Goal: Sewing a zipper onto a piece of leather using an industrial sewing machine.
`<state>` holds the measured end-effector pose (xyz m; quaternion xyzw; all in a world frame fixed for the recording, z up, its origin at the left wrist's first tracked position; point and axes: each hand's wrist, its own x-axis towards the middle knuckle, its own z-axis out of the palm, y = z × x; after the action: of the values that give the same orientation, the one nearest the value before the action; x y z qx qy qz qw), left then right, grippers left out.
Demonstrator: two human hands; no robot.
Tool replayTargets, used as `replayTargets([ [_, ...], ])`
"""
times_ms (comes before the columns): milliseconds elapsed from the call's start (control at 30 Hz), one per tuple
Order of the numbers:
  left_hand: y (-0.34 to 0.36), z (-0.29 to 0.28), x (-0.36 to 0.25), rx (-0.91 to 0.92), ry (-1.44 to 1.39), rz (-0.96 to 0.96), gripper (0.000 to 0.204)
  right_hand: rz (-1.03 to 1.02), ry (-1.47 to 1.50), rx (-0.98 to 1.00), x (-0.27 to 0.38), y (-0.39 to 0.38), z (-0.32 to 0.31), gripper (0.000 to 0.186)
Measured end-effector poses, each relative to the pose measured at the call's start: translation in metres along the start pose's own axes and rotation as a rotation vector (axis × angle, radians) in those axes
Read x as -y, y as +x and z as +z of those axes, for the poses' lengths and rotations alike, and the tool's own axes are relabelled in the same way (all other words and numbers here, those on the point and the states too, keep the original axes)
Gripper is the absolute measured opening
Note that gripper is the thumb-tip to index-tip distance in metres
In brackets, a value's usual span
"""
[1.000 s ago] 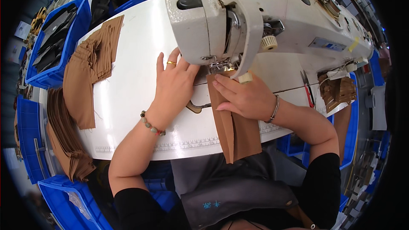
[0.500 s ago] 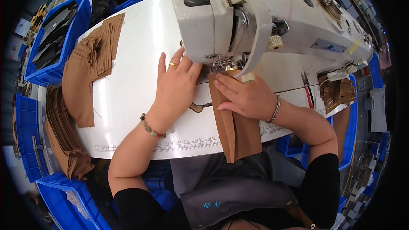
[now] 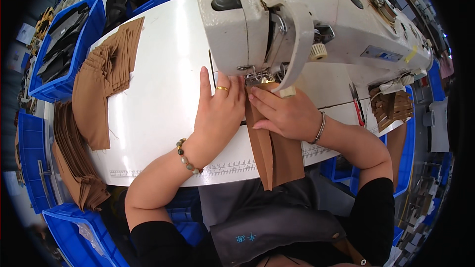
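Note:
A long, folded brown fabric piece runs from the sewing machine's presser foot toward me and hangs over the table's front edge. My right hand holds the fabric close to the foot, its fingertips on the folded edge and its thumb nearer me. Just left of the fabric, my left hand lies flat, fingers stretched out. Its inner fingertips reach beside the foot, partly hidden by the machine head. The needle cannot be made out.
Brown fabric pieces lie stacked at the table's left, with another stack beside the edge. Red-handled snips and a brown bundle lie at right. Blue bins surround the white table.
My left hand has moved right and slightly nearer me, up against the fabric's left side. My right hand and the fabric have hardly moved.

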<state>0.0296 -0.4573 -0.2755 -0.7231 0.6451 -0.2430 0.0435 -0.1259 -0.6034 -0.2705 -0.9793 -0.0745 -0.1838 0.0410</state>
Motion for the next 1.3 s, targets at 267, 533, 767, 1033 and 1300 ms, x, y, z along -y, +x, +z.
replayTargets([
  [267, 0.011, 0.015, 0.023, 0.052, -0.152, -0.160, 0.029, -0.005, -0.020, -0.022, 0.002, 0.000, 0.002, 0.064],
  [533, -0.010, -0.019, 0.019, -0.122, -0.450, -0.056, 0.030, 0.045, -0.022, 0.009, 0.005, -0.002, 0.003, 0.063],
  [767, -0.021, -0.025, 0.000, 0.059, -0.449, -0.030, 0.056, 0.059, -0.025, -0.007, 0.004, 0.000, 0.000, 0.059],
  [1033, -0.015, -0.020, 0.006, 0.096, -0.382, -0.044, 0.063, 0.070, -0.080, -0.089, -0.001, 0.001, 0.008, 0.073],
  [1300, -0.014, -0.017, 0.012, 0.074, -0.394, 0.003, 0.059, 0.093, -0.087, -0.073, -0.001, 0.001, 0.009, 0.077],
])
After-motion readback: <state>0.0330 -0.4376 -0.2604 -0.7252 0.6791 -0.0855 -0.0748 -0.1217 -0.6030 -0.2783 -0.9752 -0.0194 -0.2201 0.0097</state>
